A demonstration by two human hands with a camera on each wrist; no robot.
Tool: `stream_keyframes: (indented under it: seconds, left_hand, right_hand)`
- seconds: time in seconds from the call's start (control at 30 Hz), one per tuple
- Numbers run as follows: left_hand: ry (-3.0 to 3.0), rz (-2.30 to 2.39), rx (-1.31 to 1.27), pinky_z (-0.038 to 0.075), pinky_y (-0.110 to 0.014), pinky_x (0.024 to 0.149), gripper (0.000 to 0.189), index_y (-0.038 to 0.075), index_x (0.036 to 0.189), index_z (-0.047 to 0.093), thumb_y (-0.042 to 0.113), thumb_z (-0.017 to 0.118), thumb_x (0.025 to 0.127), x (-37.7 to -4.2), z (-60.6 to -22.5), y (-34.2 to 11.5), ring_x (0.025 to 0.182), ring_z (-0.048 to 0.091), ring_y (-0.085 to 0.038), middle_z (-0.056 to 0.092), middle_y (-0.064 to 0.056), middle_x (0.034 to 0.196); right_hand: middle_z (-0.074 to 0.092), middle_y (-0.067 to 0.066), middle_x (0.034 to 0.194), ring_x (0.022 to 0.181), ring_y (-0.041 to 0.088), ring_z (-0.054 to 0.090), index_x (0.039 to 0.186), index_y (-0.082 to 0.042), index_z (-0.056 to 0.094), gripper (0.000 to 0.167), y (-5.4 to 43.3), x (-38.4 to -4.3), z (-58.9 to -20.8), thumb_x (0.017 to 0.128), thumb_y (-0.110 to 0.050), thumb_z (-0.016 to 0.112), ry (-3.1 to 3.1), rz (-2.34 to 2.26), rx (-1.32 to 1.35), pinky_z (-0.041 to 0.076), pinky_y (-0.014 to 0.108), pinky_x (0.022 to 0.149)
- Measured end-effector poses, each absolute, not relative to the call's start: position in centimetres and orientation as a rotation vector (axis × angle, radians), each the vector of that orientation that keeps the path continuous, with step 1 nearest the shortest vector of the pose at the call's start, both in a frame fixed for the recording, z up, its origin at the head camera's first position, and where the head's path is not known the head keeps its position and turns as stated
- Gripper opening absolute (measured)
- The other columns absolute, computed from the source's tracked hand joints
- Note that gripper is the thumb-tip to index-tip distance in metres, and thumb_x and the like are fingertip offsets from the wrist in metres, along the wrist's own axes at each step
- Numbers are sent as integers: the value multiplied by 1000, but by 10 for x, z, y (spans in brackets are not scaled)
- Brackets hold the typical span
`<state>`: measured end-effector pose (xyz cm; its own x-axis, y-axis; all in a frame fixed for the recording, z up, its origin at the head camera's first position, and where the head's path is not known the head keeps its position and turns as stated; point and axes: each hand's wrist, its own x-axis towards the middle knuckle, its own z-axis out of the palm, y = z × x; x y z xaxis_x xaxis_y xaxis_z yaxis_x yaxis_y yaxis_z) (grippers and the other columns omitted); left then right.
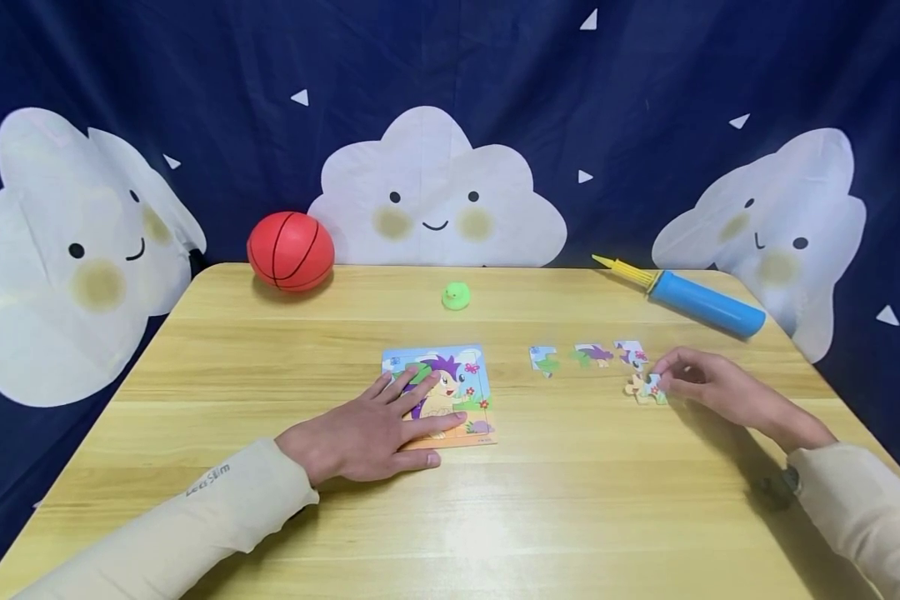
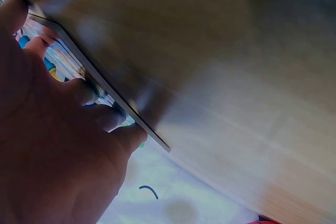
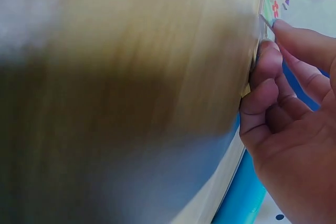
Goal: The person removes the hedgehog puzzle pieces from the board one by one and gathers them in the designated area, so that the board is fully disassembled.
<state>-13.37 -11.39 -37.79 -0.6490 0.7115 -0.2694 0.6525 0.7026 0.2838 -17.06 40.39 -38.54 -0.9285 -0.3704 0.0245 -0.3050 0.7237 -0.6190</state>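
Note:
A hedgehog picture puzzle board (image 1: 461, 387) lies in the middle of the table in the head view. Over its lower left part rests my left hand (image 1: 367, 429), fingers spread and straight. The left wrist view shows those fingers (image 2: 79, 90) along the board's edge. At the right, my right hand (image 1: 720, 396) pinches a puzzle piece (image 1: 651, 389) between thumb and fingertips. In the right wrist view the piece is seen edge-on (image 3: 269, 22). Just beyond it lies another puzzle piece (image 1: 630, 350), with a purple-and-green piece (image 1: 592, 355) and a blue-and-green piece (image 1: 543, 359) farther left.
A red ball (image 1: 291, 252) sits at the back left of the wooden table (image 1: 540, 508). A small green rubber duck (image 1: 456, 296) stands at the back middle. The blue hand pump (image 1: 705, 302) with a yellow nozzle lies back right. A dark blue curtain (image 1: 495, 58) with clouds hangs behind.

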Motion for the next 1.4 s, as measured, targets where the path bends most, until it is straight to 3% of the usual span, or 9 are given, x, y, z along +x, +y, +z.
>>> stream_keyframes:
  seconds: [0.7,1.0,1.27,1.4]
  left_hand:
    - [2545,242,1065,8,-65,137,58,51,169,32,59,46,114,-134,-379,-113,171,2,-42,3,-9,186]
    - [2551,216,1083,6,-63,138,58,49,170,30,59,44,114,-135,-379,-115,172,-5,-37,3,-8,186]
    - [2562,212,1098,7,-64,138,58,49,170,31,59,45,114,-134,-379,-116,172,-3,-38,4,-10,185]
    - [2560,227,1110,8,-64,138,58,48,170,31,57,45,114,-134,-379,-118,172,-2,-38,6,-10,185]
  right_hand:
    - [72,0,105,94,-1,56,115,-10,77,12,404,-172,-387,105,-6,72,2861,-862,-566,43,8,83]
    - [75,9,117,93,1,61,119,-6,76,15,403,-174,-387,106,-3,68,2874,-953,-553,52,16,77]
    - [74,8,108,79,12,62,119,-11,77,15,370,-178,-369,109,-20,70,2900,-942,-447,50,25,64]
    - [74,9,108,80,21,66,121,-12,76,18,340,-182,-359,109,-24,70,2854,-975,-464,53,28,62]
